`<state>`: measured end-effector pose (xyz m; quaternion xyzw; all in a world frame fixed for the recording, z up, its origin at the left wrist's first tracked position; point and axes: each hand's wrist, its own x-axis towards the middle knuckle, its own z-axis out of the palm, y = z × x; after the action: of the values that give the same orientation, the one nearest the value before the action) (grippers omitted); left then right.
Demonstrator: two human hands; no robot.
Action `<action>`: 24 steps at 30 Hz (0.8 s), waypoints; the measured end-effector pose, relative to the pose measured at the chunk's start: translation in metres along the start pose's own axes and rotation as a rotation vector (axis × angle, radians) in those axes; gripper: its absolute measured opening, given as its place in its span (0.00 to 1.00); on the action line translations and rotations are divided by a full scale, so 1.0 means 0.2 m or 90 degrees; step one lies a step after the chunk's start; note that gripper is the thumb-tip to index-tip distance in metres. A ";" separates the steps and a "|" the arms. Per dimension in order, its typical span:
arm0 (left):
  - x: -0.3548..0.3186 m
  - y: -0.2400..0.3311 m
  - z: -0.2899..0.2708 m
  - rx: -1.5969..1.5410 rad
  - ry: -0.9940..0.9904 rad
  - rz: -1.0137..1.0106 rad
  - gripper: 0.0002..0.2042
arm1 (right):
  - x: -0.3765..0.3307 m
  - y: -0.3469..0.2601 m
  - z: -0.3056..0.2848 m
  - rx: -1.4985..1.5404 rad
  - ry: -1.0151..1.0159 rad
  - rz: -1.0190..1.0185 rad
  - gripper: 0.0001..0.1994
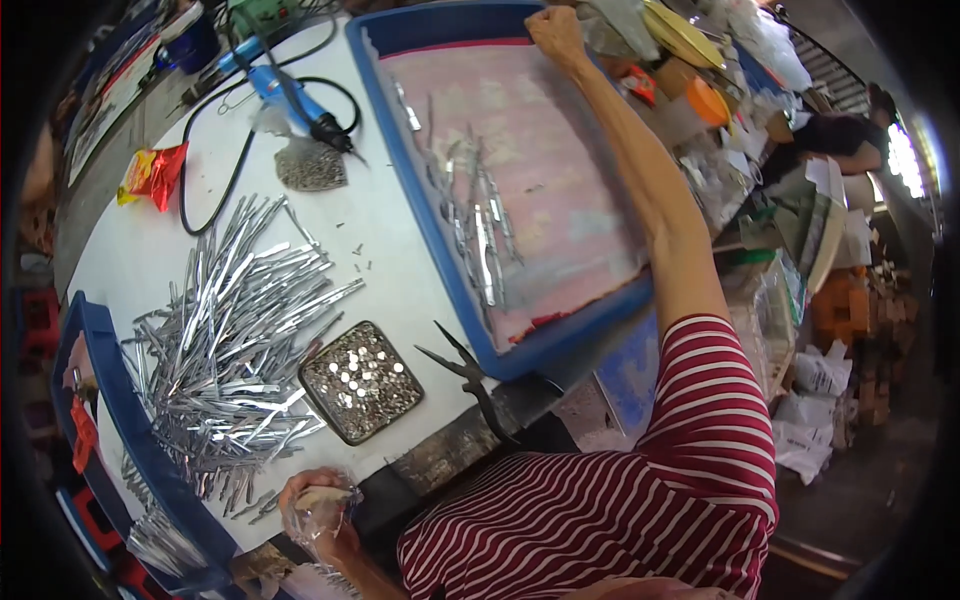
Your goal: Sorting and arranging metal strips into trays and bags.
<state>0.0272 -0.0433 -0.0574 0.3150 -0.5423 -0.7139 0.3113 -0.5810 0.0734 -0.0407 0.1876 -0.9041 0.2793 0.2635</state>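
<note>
Left hand is closed round a crumpled clear plastic bag at the near table edge, soft, light and slippery, best pinched at its neck; right hand, fisted, grips the far rim of the blue tray, stiff and light, holding loose metal strips.

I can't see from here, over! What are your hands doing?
Right hand fisted on far rim of blue tray. Left hand clutching clear plastic bag at table edge. Pile of metal strips beside it, untouched.
</note>
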 end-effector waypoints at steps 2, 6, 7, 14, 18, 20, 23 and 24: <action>0.01 0.00 0.00 -0.041 -0.007 -0.024 0.23 | 0.01 0.07 -0.18 0.006 -0.021 0.003 0.10; 0.00 -0.03 0.01 -0.067 -0.039 0.033 0.23 | -0.10 0.41 -0.49 0.040 0.031 0.093 0.13; -0.01 -0.02 0.03 -0.050 -0.008 0.022 0.23 | -0.14 0.46 -0.52 0.041 0.036 0.132 0.13; 0.00 -0.03 -0.02 0.023 -0.038 0.023 0.24 | -0.39 0.71 -0.59 -0.026 -0.127 0.113 0.16; -0.01 -0.03 -0.01 -0.027 -0.032 0.029 0.25 | -0.34 0.92 -0.52 -0.062 -0.186 0.116 0.14; -0.02 -0.03 -0.05 0.005 -0.036 0.034 0.25 | -0.44 0.52 -0.61 -0.097 -0.174 0.056 0.14; 0.00 -0.02 0.02 -0.067 -0.005 0.044 0.25 | -0.33 0.69 -0.62 -0.049 -0.071 0.138 0.14; 0.00 -0.02 0.01 -0.061 0.003 0.045 0.25 | -0.33 0.57 -0.62 -0.042 -0.078 0.136 0.14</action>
<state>0.0247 -0.0409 -0.0608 0.2823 -0.5172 -0.7270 0.3524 -0.5390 0.2485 -0.0379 0.0979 -0.9421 0.2636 0.1824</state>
